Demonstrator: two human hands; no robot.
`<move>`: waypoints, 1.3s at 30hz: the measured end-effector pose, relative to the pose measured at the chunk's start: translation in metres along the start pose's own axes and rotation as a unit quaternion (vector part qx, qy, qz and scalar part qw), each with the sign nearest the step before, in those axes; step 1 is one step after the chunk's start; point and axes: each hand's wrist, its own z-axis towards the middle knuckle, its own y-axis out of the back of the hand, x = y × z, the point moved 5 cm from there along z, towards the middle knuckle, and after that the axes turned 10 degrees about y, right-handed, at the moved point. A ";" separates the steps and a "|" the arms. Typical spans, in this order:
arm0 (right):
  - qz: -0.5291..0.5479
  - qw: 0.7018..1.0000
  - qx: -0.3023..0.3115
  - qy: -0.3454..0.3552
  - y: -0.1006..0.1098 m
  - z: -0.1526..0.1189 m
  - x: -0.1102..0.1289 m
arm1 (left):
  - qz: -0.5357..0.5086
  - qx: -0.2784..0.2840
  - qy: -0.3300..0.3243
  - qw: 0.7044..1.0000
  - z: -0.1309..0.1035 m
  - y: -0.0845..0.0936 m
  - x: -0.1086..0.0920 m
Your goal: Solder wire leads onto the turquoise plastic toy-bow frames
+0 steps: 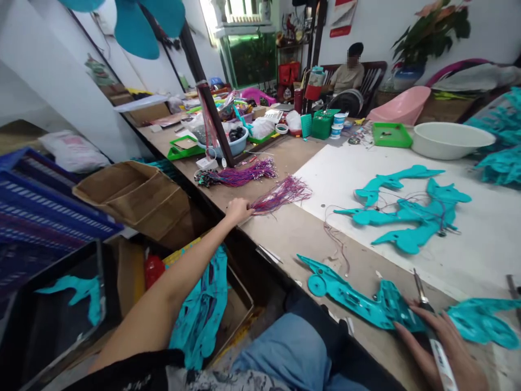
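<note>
My left hand [239,210] is closed round the near end of a bundle of thin purple and red wires [280,195] at the table's left edge. A second wire bundle [244,174] lies just beyond it. At the lower right, my right hand [442,339] holds a pen-like tool with a metal tip, a soldering iron [442,358], its tip pointing away from me. The fingers of that hand also touch a teal plastic part [358,304] lying on the table near its front edge. Another teal part [484,320] is to the right of the hand.
Teal parts joined by wires [415,212] lie on a white sheet [480,244]. Behind stand a white basin [451,142], a green tray [391,142] and a dark post [211,119]. A box of teal parts sits below left. A person sits at the back.
</note>
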 end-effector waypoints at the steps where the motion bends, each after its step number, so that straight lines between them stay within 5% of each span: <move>1: -0.007 1.000 0.011 0.021 -0.001 -0.001 0.001 | -0.006 0.012 0.004 1.000 0.002 0.000 -0.001; 7: -0.060 0.996 0.027 0.061 -0.001 -0.004 0.003 | -0.116 0.086 0.028 0.989 0.009 0.021 -0.021; 11: -0.070 0.992 0.016 0.103 0.001 0.000 0.014 | -0.197 0.174 0.018 0.965 0.019 0.032 -0.056; 14: -0.074 0.990 0.002 0.119 0.001 0.002 0.019 | -0.261 0.209 -0.010 0.942 0.034 0.044 -0.107; 18: -0.084 0.989 -0.009 0.121 -0.001 -0.004 0.015 | -0.357 0.176 -0.086 0.913 0.055 0.087 -0.198; 21: -0.086 0.990 -0.010 0.114 -0.005 -0.009 0.009 | -0.375 0.155 -0.153 0.901 0.053 0.115 -0.259; 24: -0.085 0.991 -0.006 0.101 -0.008 -0.011 0.006 | -0.359 0.095 -0.215 0.903 0.039 0.132 -0.298; 30: -0.052 0.995 -0.009 0.090 -0.007 -0.008 0.008 | -0.323 -0.182 -0.268 0.889 0.033 0.168 -0.299; 36: -0.034 0.996 -0.008 0.079 -0.006 -0.004 0.010 | -0.280 -0.263 -0.244 0.891 0.056 0.187 -0.268; 39: -0.040 0.995 -0.007 0.086 -0.006 -0.003 0.012 | -0.267 -0.260 -0.227 0.900 0.064 0.183 -0.260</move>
